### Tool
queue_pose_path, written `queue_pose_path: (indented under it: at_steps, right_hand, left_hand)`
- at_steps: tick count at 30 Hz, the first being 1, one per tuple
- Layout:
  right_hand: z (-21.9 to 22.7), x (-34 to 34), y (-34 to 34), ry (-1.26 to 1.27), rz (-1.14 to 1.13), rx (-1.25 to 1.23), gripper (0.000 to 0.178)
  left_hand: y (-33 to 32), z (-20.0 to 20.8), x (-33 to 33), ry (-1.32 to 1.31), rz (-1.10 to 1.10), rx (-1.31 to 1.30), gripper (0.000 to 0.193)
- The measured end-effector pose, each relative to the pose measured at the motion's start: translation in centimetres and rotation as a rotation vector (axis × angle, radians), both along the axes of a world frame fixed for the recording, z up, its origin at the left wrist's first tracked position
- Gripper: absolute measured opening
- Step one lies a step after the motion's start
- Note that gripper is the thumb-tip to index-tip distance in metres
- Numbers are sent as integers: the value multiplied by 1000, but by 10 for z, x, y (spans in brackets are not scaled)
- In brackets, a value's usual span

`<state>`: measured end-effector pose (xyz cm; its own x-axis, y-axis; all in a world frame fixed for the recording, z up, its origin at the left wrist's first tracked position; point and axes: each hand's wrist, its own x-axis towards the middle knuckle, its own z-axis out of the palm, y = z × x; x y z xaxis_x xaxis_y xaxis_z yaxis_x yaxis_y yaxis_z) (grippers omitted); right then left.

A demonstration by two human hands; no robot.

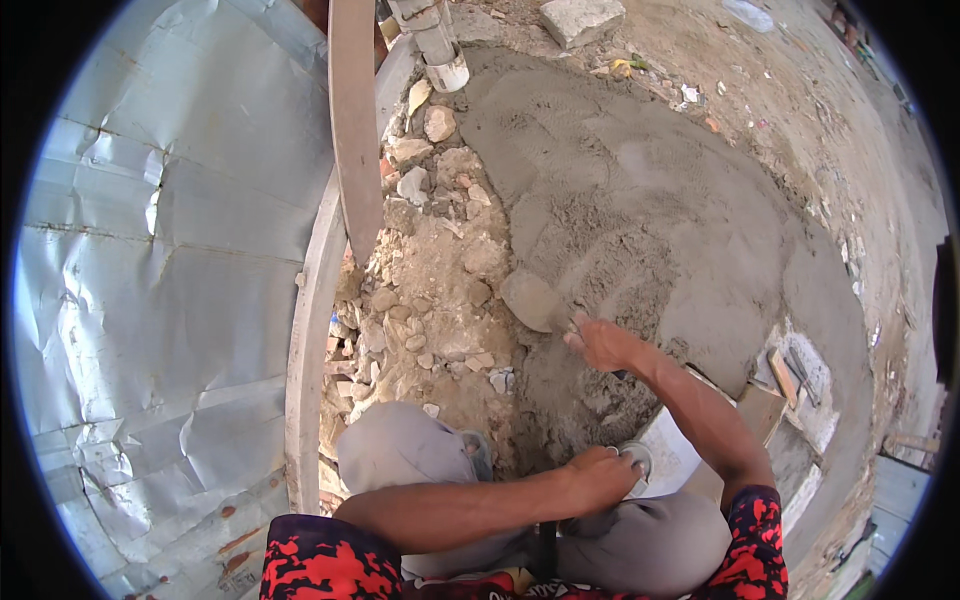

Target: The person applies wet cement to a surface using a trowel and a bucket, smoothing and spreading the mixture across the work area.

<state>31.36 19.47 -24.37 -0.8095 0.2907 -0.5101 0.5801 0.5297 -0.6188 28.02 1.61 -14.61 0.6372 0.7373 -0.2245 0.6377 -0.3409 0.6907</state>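
My right hand [600,346] is closed round the handle of a trowel [531,300]. The trowel's rounded, mortar-coated blade lies flat at the left edge of a spread of wet grey mortar [700,235], where it meets rubble. Closer to my body, my left hand [603,478] has its fingers closed on a round grey thing [637,460], whose kind I cannot make out. Beside it, a white flat-sided thing [672,452] shows partly under my right forearm. Rougher, churned mortar lies between my two hands.
Broken stones and bricks [430,270] run along the left, beside a concrete edge [310,330] and a dented metal sheet [190,250]. A plank [355,130] and a pipe [447,70] stand ahead. At right, a mortar-smeared board [825,400] holds small tools. A stone block [582,20] lies far off.
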Motion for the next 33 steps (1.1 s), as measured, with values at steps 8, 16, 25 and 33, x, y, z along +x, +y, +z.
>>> queue_pose_path:
  at_steps: [8, 16, 25, 33]
  right_hand:
    - [37, 14, -5, -299, 638, 359, 31]
    - [42, -87, 127, -367, 262, 707, 29]
    - [1, -85, 186, -240, -197, 604, 44]
    - [32, -3, 75, -218, -180, 148, 50]
  left_hand:
    - [2, 3, 1, 17, -71, -32, 34]
    - [11, -12, 3, -112, -50, -56, 30]
    - [36, -27, 8, -120, 55, 19, 33]
    - [42, 15, 1, -578, -92, -488, 59]
